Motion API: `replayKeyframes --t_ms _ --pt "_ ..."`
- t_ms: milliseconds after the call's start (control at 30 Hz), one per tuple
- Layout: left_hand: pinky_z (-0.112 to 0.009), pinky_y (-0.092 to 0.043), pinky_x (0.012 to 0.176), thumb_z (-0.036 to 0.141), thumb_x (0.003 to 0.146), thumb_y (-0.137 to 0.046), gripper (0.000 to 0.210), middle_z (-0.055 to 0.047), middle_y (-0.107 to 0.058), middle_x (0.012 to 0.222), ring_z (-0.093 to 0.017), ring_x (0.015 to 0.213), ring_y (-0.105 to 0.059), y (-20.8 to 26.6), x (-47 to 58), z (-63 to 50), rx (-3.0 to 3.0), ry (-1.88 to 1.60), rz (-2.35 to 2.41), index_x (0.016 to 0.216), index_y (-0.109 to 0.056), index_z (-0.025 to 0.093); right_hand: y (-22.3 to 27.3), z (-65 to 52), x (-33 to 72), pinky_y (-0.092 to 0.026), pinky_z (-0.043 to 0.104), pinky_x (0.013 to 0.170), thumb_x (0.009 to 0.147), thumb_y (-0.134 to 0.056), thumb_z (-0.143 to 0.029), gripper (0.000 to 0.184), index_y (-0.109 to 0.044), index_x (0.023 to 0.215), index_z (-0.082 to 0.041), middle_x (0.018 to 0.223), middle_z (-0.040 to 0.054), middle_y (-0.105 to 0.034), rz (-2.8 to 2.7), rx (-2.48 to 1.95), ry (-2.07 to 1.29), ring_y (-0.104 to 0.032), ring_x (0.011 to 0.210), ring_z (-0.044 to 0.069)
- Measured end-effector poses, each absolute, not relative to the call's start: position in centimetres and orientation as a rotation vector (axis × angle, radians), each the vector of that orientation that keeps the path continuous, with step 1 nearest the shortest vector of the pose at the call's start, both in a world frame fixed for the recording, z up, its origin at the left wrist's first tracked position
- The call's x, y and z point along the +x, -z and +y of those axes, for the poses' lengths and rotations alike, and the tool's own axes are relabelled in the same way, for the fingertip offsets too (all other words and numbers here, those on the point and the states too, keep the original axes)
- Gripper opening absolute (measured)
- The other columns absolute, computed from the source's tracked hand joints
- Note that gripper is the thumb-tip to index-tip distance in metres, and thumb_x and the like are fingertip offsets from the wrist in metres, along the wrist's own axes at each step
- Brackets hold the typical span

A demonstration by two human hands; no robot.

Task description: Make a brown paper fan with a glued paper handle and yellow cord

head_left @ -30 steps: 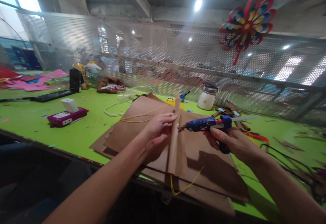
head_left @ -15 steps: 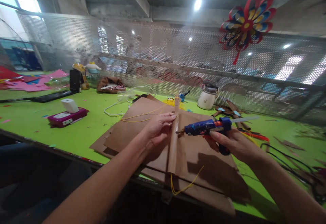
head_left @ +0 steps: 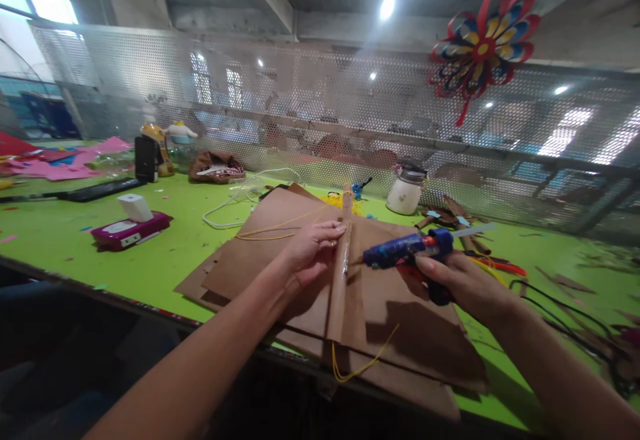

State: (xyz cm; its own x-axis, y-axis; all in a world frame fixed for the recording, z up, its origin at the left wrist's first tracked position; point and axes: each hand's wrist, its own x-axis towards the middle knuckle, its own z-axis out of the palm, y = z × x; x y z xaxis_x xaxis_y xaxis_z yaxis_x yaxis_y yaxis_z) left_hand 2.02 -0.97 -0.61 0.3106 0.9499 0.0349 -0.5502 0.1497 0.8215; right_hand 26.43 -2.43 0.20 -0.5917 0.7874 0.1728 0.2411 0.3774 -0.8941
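Observation:
My left hand (head_left: 315, 250) is closed on a rolled brown paper tube (head_left: 339, 293), fingertips at its left side. Yellow string (head_left: 345, 375) loops out of the tube's near end. A shiny strip of glue runs along the tube's right side. My right hand (head_left: 450, 277) grips a blue glue gun (head_left: 405, 251), with a clear glue stick (head_left: 475, 229) poking out of its back. The nozzle points left, close to the tube; whether it touches is hard to tell. Under both lie several brown paper sheets (head_left: 415, 330).
On the green table (head_left: 165, 273) at left sits a purple power strip (head_left: 131, 230) with a white plug. A white jar (head_left: 405, 190) stands behind the glue gun. Black cable (head_left: 560, 307) curls at right. A perforated metal screen (head_left: 310, 107) closes the back; a paper flower (head_left: 483, 49) hangs before it.
The glue gun's nozzle has shifted slightly lower along the tube, and the shiny glue strip reaches further toward me. My left hand keeps its place on the tube.

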Motion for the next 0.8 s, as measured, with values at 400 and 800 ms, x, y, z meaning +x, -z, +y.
replayKeyframes --t_ms 400,800 --pt "-0.019 -0.043 0.057 0.004 0.07 -0.061 0.01 -0.006 -0.064 0.073 -0.01 0.06 -0.056 0.2 2.3 -1.2 0.825 -1.167 0.58 0.076 -0.068 0.007 0.0 -1.8 25.5 -0.038 0.024 0.053 0.091 -0.043 -0.044 0.035 -0.054 0.073 -0.015 0.064 0.0005 -0.05 -1.986 -0.863 -1.1 -0.048 0.056 0.011" --pt "-0.024 -0.05 0.061 0.001 0.077 -0.051 0.014 -0.007 -0.065 0.07 -0.012 0.058 -0.06 0.1 2.1 -1.0 0.737 -1.172 0.567 0.074 -0.064 0.007 -0.3 -3.0 25.3 -0.036 0.023 0.05 0.09 -0.041 -0.05 0.043 -0.053 0.067 -0.015 0.06 0.0015 -0.051 -2.159 -0.829 -1.082 -0.044 0.053 0.01"
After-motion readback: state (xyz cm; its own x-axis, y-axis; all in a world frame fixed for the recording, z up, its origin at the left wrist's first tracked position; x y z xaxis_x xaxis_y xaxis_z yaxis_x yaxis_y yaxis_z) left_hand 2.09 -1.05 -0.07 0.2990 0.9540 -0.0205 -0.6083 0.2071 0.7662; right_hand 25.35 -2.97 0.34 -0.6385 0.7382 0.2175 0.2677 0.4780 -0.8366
